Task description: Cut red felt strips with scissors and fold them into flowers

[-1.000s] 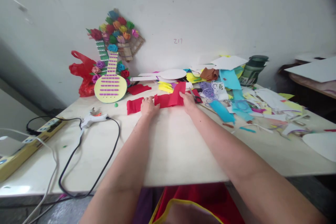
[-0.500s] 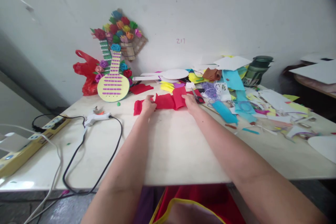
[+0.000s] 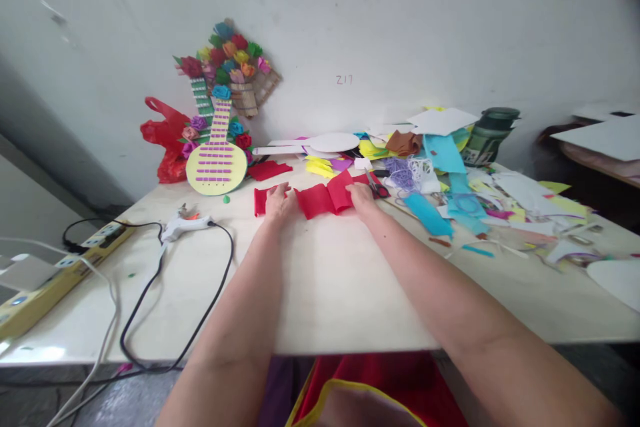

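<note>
Red strip (image 3: 314, 201) on table (image 3: 350, 280), toward far side. Right hand (image 3: 362, 198) pinches right part; left hand (image 3: 280, 203) lies over left part, pinch unclear. Wide-set hands probably keep strip spread.

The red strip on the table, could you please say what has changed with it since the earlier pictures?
The left hand is nearer the left end of the red strip; its right part reaches less far back. The right hand stays on that part; the scissors haven't moved.
</note>
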Available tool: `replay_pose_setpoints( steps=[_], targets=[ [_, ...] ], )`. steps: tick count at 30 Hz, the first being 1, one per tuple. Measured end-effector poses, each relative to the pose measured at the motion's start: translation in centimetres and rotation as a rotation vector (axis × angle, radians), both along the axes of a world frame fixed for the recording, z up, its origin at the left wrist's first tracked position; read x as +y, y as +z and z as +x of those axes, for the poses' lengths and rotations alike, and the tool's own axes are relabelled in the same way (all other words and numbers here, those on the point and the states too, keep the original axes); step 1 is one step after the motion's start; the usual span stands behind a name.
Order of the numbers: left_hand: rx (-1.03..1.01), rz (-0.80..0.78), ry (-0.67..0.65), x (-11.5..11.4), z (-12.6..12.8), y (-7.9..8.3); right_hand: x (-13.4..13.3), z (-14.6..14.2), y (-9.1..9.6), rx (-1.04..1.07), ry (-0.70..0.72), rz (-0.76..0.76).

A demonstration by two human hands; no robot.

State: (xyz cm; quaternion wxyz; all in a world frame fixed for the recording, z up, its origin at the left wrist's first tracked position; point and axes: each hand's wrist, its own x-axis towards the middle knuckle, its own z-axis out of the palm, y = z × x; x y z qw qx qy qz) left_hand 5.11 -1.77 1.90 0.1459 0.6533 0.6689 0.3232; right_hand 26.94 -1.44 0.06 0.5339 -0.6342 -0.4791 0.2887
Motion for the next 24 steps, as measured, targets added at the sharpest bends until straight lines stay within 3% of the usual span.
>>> replay_pose_setpoints(
  steps=[5, 10, 14, 17, 21, 24],
  targets=[
    [0.311, -0.170, -0.011, -0.1, 0.1, -0.6, 0.0, 0.0, -0.3, -0.002, 0.005, -0.002],
    [0.347, -0.325, 0.113, 0.0, -0.5, -0.5, 0.0, 0.0, -0.5, 0.005, -0.005, -0.017],
    [0.330, -0.318, 0.161, 0.3, -1.7, -0.6, 0.3, 0.1, -0.8, 0.017, -0.022, -0.034],
    [0.322, -0.229, 0.213, 0.2, -2.4, -0.5, 0.5, 0.1, -1.0, 0.015, -0.014, -0.026],
    [0.258, -0.062, 0.441, -0.2, -3.5, 0.0, 0.6, 0.1, -1.3, 0.003, -0.009, -0.022],
    [0.199, -0.076, 0.682, -0.3, -4.6, 0.2, 0.7, 0.2, -1.5, -0.023, -0.011, -0.013]
  ],
)
